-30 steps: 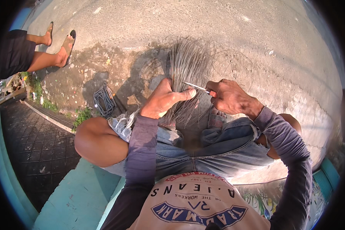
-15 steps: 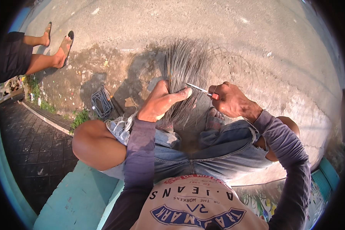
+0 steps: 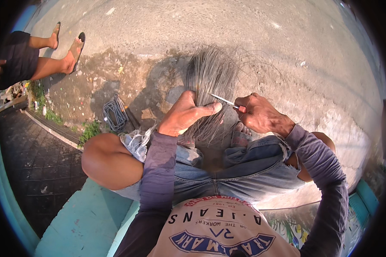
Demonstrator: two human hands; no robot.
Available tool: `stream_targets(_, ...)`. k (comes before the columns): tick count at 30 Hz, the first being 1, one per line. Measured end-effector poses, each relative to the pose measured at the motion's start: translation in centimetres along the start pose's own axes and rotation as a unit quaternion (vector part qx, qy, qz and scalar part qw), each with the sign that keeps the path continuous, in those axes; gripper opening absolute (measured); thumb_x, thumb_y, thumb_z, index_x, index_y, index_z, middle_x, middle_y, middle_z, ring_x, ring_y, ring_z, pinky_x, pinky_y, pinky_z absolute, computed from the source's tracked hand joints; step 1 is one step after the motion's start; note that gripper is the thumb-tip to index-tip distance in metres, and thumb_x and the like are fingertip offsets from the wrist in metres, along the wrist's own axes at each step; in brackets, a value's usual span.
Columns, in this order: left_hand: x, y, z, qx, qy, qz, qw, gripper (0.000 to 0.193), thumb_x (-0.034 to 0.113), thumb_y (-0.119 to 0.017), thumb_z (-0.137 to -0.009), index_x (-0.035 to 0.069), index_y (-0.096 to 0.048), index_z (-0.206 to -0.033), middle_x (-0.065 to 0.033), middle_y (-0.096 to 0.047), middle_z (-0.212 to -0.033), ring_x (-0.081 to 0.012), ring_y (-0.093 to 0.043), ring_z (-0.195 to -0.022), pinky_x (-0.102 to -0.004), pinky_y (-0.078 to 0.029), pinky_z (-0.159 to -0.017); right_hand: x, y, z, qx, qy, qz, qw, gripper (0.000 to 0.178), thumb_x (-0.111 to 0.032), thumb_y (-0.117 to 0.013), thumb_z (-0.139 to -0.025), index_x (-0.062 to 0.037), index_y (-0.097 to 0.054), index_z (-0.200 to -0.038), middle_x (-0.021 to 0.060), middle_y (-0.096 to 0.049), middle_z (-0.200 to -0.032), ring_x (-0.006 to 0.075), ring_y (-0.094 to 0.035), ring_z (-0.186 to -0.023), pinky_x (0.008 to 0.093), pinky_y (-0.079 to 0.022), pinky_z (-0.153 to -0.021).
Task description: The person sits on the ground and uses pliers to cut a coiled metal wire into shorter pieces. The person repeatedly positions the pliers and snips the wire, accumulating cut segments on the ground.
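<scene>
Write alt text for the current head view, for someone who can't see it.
A person's left hand holds a fanned bundle of thin grey strands; the right hand holds a red-handled pointed blade, its tip overlapping the strands. Another person's feet show upper left, on pavement.

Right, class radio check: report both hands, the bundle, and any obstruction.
Left hand gripping bundle of thin grey strands. Right hand holding red-handled knife, blade tip over the strands, contact unclear. No obstruction seen between hands; grey coil off to the left.
</scene>
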State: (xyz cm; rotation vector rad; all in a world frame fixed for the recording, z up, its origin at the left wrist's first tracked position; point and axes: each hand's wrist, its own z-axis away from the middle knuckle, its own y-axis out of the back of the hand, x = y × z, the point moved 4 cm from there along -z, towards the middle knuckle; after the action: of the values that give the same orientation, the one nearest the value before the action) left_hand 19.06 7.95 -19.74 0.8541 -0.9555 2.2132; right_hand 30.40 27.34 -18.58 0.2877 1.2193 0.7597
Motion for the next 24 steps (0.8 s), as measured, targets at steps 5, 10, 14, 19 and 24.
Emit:
stream_targets(5, -1.4, 1.7, -0.3, 0.037, -0.018, -0.04, 0.998, 0.026, 0.01, -0.08, -0.1, -0.004, -0.072, -0.12, -0.012, -0.078, -0.101, -0.0208, -0.077, -0.087, -0.0375, -0.062, -0.077, -0.1, 0.6, 0.4, -0.047, -0.064, 0.027, 0.996, 0.011, -0.01, -0.062, -0.092, -0.0003, -0.065, -0.088, 0.0223, -0.069, -0.083, 0.0465, -0.071, -0.084, 0.056, -0.054, -0.074)
stream_targets(10, -0.5, 0.5, 0.1, 0.007, -0.004, 0.005, 1.0, 0.021, 0.01, -0.081, -0.099, -0.003, -0.076, -0.114, -0.0079, -0.078, -0.1, -0.0156, -0.072, -0.085, -0.0348, -0.059, -0.077, -0.9, 1.0, -0.2, -0.059, -0.072, 0.062, 0.994, 0.009, -0.009, -0.063, -0.089, -0.0017, -0.066, -0.092, 0.0226, -0.069, -0.081, 0.046, -0.072, -0.084, 0.055, -0.054, -0.074)
stream_targets(14, -0.1, -0.3, 0.4, -0.011, 0.011, 0.038, 0.999, 0.021, 0.011, -0.083, -0.097, -0.002, -0.078, -0.112, -0.0061, -0.079, -0.099, -0.0136, -0.071, -0.086, -0.034, -0.057, -0.077, -1.6, 1.0, -0.3, -0.039, -0.029, 0.055, 0.997, 0.01, -0.011, -0.064, -0.089, -0.0024, -0.067, -0.094, 0.0234, -0.069, -0.08, 0.0472, -0.071, -0.08, 0.0543, -0.055, -0.074)
stream_targets(19, -0.6, 0.4, 0.2, -0.01, -0.008, -0.003, 1.0, 0.028, 0.012, -0.083, -0.098, -0.005, -0.073, -0.118, -0.0112, -0.078, -0.102, -0.0207, -0.077, -0.086, -0.0376, -0.062, -0.076, -1.2, 0.6, -0.5, -0.061, -0.071, 0.036, 0.995, 0.011, -0.011, -0.064, -0.088, -0.0023, -0.067, -0.094, 0.0235, -0.07, -0.081, 0.0485, -0.071, -0.078, 0.0552, -0.054, -0.072)
stream_targets(24, -0.5, 0.2, -0.1, -0.025, -0.005, -0.019, 0.999, 0.031, 0.014, -0.084, -0.097, -0.005, -0.074, -0.118, -0.0114, -0.078, -0.101, -0.0211, -0.077, -0.087, -0.0378, -0.062, -0.076, -0.7, 0.5, -0.1, -0.033, -0.039, 0.046, 0.998, 0.012, -0.011, -0.064, -0.088, -0.0019, -0.065, -0.095, 0.0231, -0.069, -0.079, 0.05, -0.069, -0.077, 0.0564, -0.053, -0.069)
